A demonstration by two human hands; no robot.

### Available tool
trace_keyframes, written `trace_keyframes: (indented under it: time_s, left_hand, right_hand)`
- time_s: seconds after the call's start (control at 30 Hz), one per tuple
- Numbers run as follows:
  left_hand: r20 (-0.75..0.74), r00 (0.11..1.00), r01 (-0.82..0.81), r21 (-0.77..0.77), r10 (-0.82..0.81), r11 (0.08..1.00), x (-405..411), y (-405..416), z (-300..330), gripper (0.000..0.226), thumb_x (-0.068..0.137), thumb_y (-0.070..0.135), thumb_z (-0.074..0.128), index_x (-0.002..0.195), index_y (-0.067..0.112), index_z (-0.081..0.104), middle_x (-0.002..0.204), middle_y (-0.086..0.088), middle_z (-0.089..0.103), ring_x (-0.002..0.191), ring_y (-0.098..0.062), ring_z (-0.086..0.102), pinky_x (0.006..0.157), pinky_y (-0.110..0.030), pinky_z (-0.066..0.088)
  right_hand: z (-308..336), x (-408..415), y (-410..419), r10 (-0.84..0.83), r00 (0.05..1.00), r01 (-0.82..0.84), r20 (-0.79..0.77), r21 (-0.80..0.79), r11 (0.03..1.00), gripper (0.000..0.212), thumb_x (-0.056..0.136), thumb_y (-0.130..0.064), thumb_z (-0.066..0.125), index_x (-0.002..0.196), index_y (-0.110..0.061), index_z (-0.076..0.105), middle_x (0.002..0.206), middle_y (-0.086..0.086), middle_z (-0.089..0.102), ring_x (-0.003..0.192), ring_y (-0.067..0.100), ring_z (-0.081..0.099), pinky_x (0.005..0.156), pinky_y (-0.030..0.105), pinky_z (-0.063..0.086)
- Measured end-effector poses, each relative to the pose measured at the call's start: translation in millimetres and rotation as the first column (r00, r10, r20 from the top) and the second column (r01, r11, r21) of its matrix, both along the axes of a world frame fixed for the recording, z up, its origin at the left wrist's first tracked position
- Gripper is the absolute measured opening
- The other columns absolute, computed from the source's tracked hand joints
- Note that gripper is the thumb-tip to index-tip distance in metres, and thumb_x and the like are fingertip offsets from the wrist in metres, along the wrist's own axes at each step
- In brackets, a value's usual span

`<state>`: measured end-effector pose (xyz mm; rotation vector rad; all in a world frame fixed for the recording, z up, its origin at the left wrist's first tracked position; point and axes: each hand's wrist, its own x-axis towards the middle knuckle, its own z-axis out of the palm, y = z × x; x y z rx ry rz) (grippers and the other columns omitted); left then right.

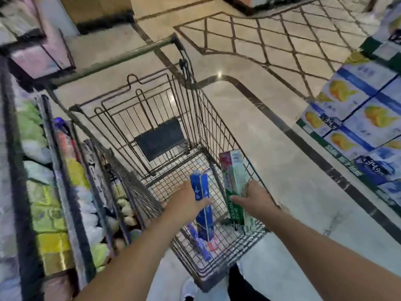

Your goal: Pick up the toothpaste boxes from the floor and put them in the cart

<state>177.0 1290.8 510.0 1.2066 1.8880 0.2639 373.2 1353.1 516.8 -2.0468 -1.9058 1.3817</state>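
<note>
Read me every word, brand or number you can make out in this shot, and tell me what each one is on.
"DARLIE", partly hidden by fingers: on the green toothpaste box in the right hand.
"34.9": on a dark price tag on the stacked blue and yellow cartons.
"34.9": on a lower price tag.
Blue toothpaste box in the left hand: print too blurred to read.
Shelf packages at left: unreadable.

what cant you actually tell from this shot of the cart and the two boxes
Head view only:
- Lower half of the blue box: the left hand covers its middle.
- Green box brand text: partly under the right hand.
- Items on the cart floor near the blue box: blurred, count unclear.
- Left shelf goods: motion blur hides labels.
- Floor below the cart: hidden, so any boxes still there cannot be seen.
</note>
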Motion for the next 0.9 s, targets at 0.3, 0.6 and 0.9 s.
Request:
trace_keyframes:
  time_s: [0.3, 0.6, 0.9]
  left_hand:
    - [0.055, 0.985, -0.154, -0.185, 0.166, 0.971, 25.7, 22.2, -134.8, 0.044, 0.090, 0.045, 0.064, 0.124, 0.025, 0.044, 0.100, 0.011, 0.058, 0.086, -0.010, 0.061, 0.074, -0.031, 0.050]
    - [0.113, 0.914, -0.337, -0.329, 0.391, 0.882, 33.3, -8.8, -223.0, 0.034, 0.086, 0.048, 0.067, 0.105, 0.030, 0.047, 0.099, 0.005, 0.067, 0.085, -0.017, 0.068, 0.078, -0.044, 0.058]
    - [0.109, 0.905, -0.333, -0.420, 0.411, 0.844, 45.0, 8.2, -259.1, 0.042, 0.089, 0.049, 0.063, 0.114, 0.019, 0.049, 0.091, -0.001, 0.065, 0.087, -0.023, 0.066, 0.081, -0.040, 0.055]
  right_hand:
    - [-157.8, -5.5, 55.6, 0.145, 0.978, -0.122, 0.152, -0.156, 0.980, 0.041, 0.084, -0.024, 0.075, 0.106, -0.010, 0.044, 0.096, 0.007, 0.058, 0.084, 0.023, 0.061, 0.067, 0.031, 0.057]
    - [-262.8, -10.2, 44.5, 0.353, 0.888, -0.273, 0.294, -0.280, 0.920, 0.035, 0.086, -0.023, 0.074, 0.103, -0.013, 0.045, 0.091, 0.003, 0.059, 0.077, 0.020, 0.055, 0.062, 0.028, 0.047]
    - [-285.1, -14.3, 45.4, 0.437, 0.853, -0.349, 0.284, -0.312, 0.884, 0.052, 0.076, -0.041, 0.082, 0.104, -0.017, 0.045, 0.092, 0.000, 0.057, 0.091, 0.025, 0.063, 0.074, 0.036, 0.054]
